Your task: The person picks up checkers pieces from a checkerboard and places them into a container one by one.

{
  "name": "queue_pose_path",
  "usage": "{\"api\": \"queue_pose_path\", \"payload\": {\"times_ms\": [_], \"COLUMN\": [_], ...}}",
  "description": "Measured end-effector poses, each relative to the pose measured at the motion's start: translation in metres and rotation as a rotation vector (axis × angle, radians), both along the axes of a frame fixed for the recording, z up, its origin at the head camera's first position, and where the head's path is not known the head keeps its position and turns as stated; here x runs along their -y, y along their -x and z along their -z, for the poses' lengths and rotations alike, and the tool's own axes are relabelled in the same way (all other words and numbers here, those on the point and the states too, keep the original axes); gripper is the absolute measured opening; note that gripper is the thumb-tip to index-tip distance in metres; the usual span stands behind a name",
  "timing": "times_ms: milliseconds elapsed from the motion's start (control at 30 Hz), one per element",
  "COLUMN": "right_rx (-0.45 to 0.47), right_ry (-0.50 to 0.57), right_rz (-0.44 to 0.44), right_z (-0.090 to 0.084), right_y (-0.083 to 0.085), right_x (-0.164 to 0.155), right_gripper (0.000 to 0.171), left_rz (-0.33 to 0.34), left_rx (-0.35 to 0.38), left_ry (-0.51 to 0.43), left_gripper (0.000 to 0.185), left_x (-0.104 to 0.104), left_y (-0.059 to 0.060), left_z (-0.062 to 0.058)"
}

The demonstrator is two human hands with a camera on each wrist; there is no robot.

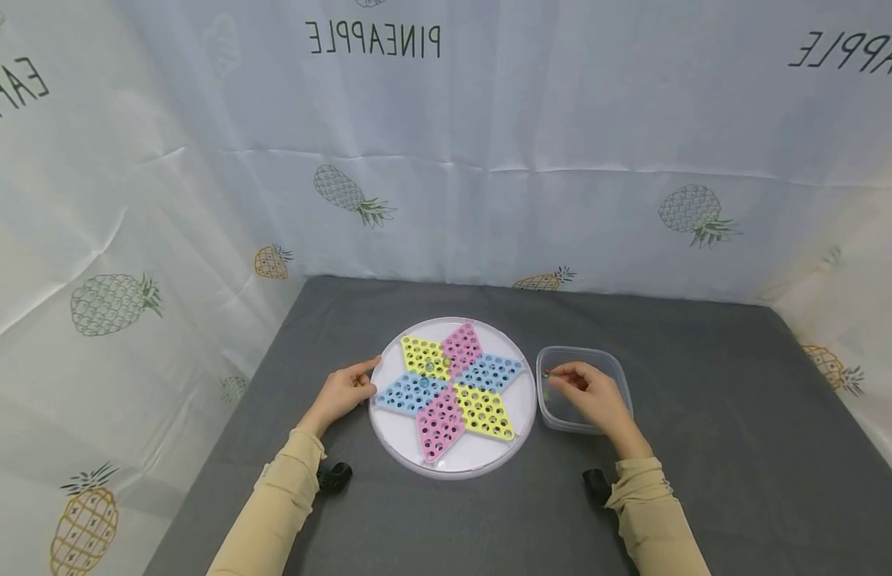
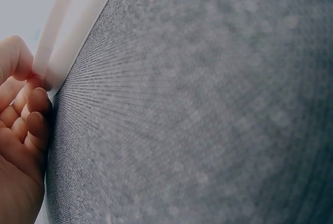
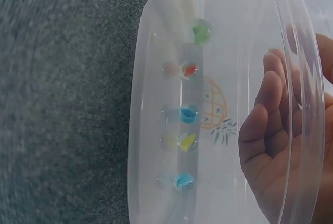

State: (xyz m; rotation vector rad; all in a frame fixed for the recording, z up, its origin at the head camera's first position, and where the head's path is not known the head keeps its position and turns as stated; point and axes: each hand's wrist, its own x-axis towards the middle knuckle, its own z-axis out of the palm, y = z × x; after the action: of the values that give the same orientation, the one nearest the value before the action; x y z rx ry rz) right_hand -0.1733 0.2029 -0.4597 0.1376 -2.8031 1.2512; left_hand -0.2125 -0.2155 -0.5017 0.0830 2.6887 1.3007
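A round white board (image 1: pixel 482 466) with a pink, yellow and blue star of holes lies on the grey table. One or two marbles (image 1: pixel 429 366) sit in holes near its centre. My left hand (image 1: pixel 369 381) holds the board's left rim; in the left wrist view the thumb and curled fingers (image 2: pixel 32 99) pinch that rim (image 2: pixel 70 39). My right hand (image 1: pixel 562 376) is inside a clear plastic tub (image 1: pixel 622 370) right of the board. Seen through the tub wall (image 3: pixel 151 140), its fingers (image 3: pixel 263 104) are loosely curled and hold nothing visible. Several coloured marbles (image 3: pixel 188 114) line the tub's far side.
The grey cloth-covered table (image 1: pixel 705 448) is walled on three sides by a pale curtain with pineapple prints (image 1: pixel 698 212). Black wrist-camera mounts (image 1: pixel 335 477) show on both sleeves. Board and tub sit close together near the table's middle.
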Motion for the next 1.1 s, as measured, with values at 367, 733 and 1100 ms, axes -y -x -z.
{"api": "queue_pose_path", "payload": {"times_ms": [367,733,1100], "right_rx": [0.030,0.004,-0.041], "right_ry": [0.031,0.049,0.065], "right_rz": [0.006,0.005,-0.027], "right_z": [-0.002,-0.006,-0.009], "right_y": [-0.002,-0.003,-0.001], "right_x": [0.000,0.002,0.017], "right_gripper": [0.037,0.034,0.030], "left_rz": [0.000,0.009,0.001], "left_rx": [-0.001,-0.012,0.003], "left_ry": [-0.001,-0.009,-0.008], "left_gripper": [0.056,0.056,0.056], "left_x": [0.000,0.001,0.001], "left_y": [-0.001,0.001,0.000], "left_z": [0.002,0.001,0.003]}}
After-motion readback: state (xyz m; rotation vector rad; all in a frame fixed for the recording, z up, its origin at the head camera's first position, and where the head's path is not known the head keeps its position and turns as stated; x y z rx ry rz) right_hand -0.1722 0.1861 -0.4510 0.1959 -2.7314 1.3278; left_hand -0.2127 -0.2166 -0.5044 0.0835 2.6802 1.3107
